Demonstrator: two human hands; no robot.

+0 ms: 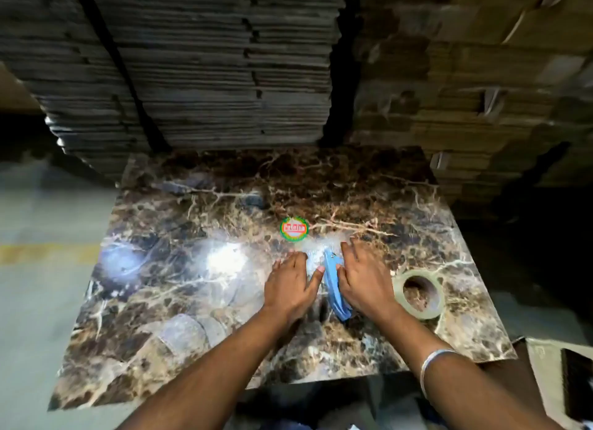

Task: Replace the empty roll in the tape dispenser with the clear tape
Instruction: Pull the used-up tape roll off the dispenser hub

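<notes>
Hands, left (290, 285) and right (364, 280), fingers flat, flank blue plastic dispenser (333, 288) on glossy marble table (192, 317).

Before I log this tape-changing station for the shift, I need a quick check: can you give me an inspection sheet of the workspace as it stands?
Surface: marbled brown tabletop, glossy, with bright light glare left of centre.
Job's things: blue tape dispenser lying on the table between the hands; clear tape roll lying flat to its right, apart from it.
Clutter: round green and red sticker beyond the hands.
Hands: left hand beside the dispenser, fingers straight, flat on the table; right hand resting against the dispenser's right side, fingers straight.
Cables: nothing seen.
Surroundings: stacked flat cardboard behind the table; concrete floor with a yellow line at left.
</notes>
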